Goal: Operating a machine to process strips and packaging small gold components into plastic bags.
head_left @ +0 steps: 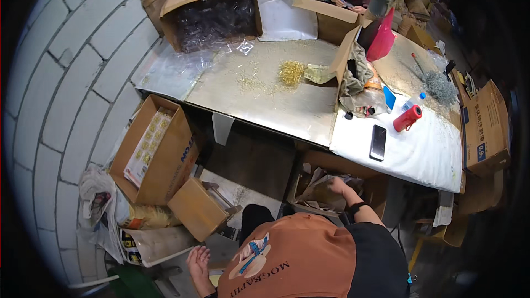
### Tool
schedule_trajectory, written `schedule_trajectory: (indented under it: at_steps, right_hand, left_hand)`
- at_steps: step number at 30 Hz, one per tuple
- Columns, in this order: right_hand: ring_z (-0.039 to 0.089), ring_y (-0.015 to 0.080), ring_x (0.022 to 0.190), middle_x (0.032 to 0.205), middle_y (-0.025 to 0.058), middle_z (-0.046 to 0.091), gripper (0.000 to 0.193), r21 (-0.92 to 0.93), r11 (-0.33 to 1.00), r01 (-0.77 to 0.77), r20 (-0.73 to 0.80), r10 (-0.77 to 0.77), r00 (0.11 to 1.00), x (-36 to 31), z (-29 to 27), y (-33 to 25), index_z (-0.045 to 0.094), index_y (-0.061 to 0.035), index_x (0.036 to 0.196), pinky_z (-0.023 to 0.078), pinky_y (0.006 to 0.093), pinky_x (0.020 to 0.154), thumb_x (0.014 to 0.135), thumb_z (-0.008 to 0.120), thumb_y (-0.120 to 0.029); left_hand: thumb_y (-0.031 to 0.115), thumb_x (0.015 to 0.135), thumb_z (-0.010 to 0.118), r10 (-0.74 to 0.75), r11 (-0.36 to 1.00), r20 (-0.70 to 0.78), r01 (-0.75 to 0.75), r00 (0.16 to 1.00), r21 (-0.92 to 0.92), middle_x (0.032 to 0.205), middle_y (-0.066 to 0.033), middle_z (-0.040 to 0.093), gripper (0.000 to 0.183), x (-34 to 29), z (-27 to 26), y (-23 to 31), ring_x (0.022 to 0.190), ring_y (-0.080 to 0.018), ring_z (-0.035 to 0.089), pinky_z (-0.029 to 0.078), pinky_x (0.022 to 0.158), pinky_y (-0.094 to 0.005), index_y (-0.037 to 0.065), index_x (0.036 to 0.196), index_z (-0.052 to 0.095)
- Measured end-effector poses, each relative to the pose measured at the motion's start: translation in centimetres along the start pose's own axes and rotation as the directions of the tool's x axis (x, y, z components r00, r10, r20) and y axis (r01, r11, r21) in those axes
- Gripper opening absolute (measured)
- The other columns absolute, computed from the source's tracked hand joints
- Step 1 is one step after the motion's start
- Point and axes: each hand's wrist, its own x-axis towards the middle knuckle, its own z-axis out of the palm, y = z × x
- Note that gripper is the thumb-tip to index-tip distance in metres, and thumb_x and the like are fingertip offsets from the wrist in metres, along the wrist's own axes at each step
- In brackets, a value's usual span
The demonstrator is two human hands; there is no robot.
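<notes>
**Right hand in the paper carton, left hand free**

From where I stand: loose papers [316, 186] lie rumpled in the open carton [343, 161] under the table [301, 115]. Look light, thin, floppy; probably crease or tear easily, may slide over each other. Best hold: pinch a raised edge between thumb and fingertips, no hard tug. Right hand [336, 184] is at the papers, most of them just to its left, some beside it on the right. Fingers look curled; can't tell if they grip a sheet. Left hand [199, 260] is well apart, fingers loosely bent, nothing visible in it.
</notes>
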Motion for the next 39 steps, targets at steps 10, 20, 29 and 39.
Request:
schedule_trajectory:
  at_steps: [10, 20, 29, 39]
  right_hand:
    - [0.064, 0.0167, 0.081, 0.087, 0.0120, 0.068, 0.024, 0.476, 0.879, -0.022, -0.137, 0.098, 0.986, 13.9, -3.2, -20.5, 0.064, 0.0046, 0.102, 0.050, 0.0293, 0.075, 0.081, 0.058, -0.006]
    - [0.066, 0.0179, 0.083, 0.095, 0.0128, 0.067, 0.028, 0.857, 0.443, -0.262, -0.038, 0.561, 0.827, 11.2, -8.8, -26.1, 0.059, 0.0054, 0.111, 0.051, 0.0279, 0.069, 0.087, 0.055, -0.010]
    - [0.061, 0.0182, 0.088, 0.110, 0.0097, 0.059, 0.043, 0.785, 0.609, 0.116, -0.619, 0.781, 0.083, 29.6, -14.2, -8.0, 0.049, 0.0002, 0.123, 0.051, 0.0309, 0.069, 0.085, 0.060, -0.017]
    - [0.061, 0.0154, 0.068, 0.086, 0.0089, 0.062, 0.020, 0.857, 0.296, 0.422, -0.459, 0.811, 0.362, 35.6, -24.9, -14.3, 0.056, 0.0007, 0.099, 0.053, 0.0292, 0.057, 0.089, 0.056, -0.016]
  left_hand:
    - [0.017, 0.087, 0.054, -0.074, 0.997, 0.238, 0.070, 0.969, 0.025, 0.080, -0.0126, 0.063, 0.022, 35.1, 3.4, 12.7, 0.061, -0.0184, 0.058, 0.047, 0.050, -0.0262, -0.001, 0.099, 0.058]
    - [0.014, 0.083, 0.059, -0.121, 0.671, 0.706, -0.467, 0.698, 0.576, 0.082, -0.0038, 0.065, 0.012, 45.9, 48.3, 17.1, 0.076, -0.0114, 0.062, 0.046, 0.063, -0.0229, 0.004, 0.090, 0.063]
    - [0.022, 0.078, 0.070, -0.116, 0.471, 0.860, -0.734, 0.497, 0.488, 0.096, -0.0122, 0.061, 0.035, 40.6, 64.0, 1.2, 0.090, -0.0211, 0.058, 0.047, 0.081, -0.0333, -0.002, 0.101, 0.058]
    - [0.011, 0.074, 0.066, -0.103, 0.167, 0.888, -0.872, 0.449, 0.460, 0.105, -0.0149, 0.055, 0.030, 42.8, 69.9, -3.7, 0.093, -0.0251, 0.054, 0.044, 0.079, -0.0324, -0.003, 0.099, 0.055]
